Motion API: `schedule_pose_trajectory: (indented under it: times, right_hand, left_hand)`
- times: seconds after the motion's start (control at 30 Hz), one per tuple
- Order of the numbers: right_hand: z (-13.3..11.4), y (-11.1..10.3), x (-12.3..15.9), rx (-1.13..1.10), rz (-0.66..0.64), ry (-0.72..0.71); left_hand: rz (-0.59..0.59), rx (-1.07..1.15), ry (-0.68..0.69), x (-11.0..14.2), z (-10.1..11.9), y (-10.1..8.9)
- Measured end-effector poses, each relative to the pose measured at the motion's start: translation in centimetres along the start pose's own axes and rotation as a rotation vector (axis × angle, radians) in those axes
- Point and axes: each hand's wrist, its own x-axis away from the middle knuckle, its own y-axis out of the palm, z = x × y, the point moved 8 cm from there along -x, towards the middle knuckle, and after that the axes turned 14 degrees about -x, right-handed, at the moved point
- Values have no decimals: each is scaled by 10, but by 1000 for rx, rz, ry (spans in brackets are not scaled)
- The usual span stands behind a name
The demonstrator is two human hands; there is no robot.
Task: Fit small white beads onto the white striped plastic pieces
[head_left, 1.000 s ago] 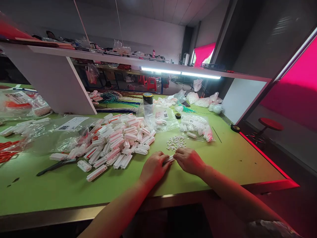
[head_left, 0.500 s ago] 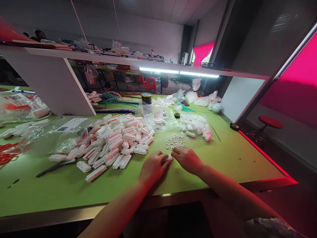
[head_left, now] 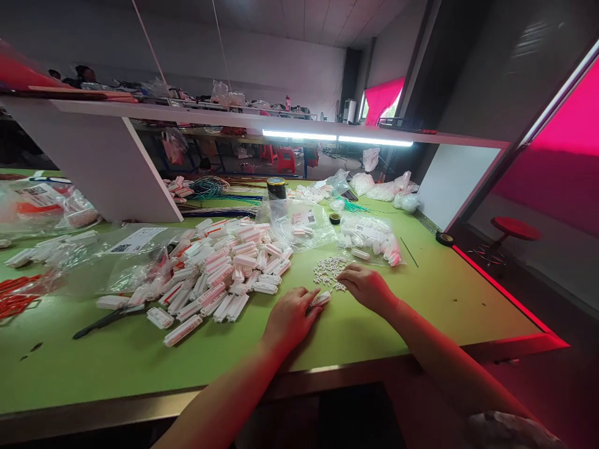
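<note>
My left hand [head_left: 291, 315] rests on the green tabletop, its fingers closed around a white plastic connector housing [head_left: 321, 299]. To its right, my right hand [head_left: 367, 285] reaches over the near right edge of a scatter of tiny white pieces [head_left: 327, 269]. Its fingertips are pinched together there; whether a piece is between them is too small to see. Left of my hands lies a big heap of white connector housings [head_left: 219, 268], some with orange or pinkish parts.
Dark-handled scissors [head_left: 105, 319] lie left of the heap. Clear bags [head_left: 369, 234] of white parts, black tape rolls [head_left: 334, 218] and wire bundles [head_left: 210, 187] sit farther back. A shelf [head_left: 290, 121] with a lit tube crosses above the table.
My right hand has left the connector housing and moved up and right to the small white pieces. My left hand still holds the housing, which now shows more fully.
</note>
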Motion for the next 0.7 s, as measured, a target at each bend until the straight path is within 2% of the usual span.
schedule_pose_trajectory:
  times: [0.13,0.27,0.47,0.7]
  right_hand:
    - [16,-14,0,45,-2,116]
    - [31,-19,3,131,-67,253]
    - [32,-2,8,128,-194,309]
    - [35,14,13,179,-192,307]
  left_hand:
    - [-13,-71,91,1,9,-1]
    - [-74,-126,137,3,13,1]
    - [-101,-155,135,3,13,4]
    - [-119,-198,102,0,19,2]
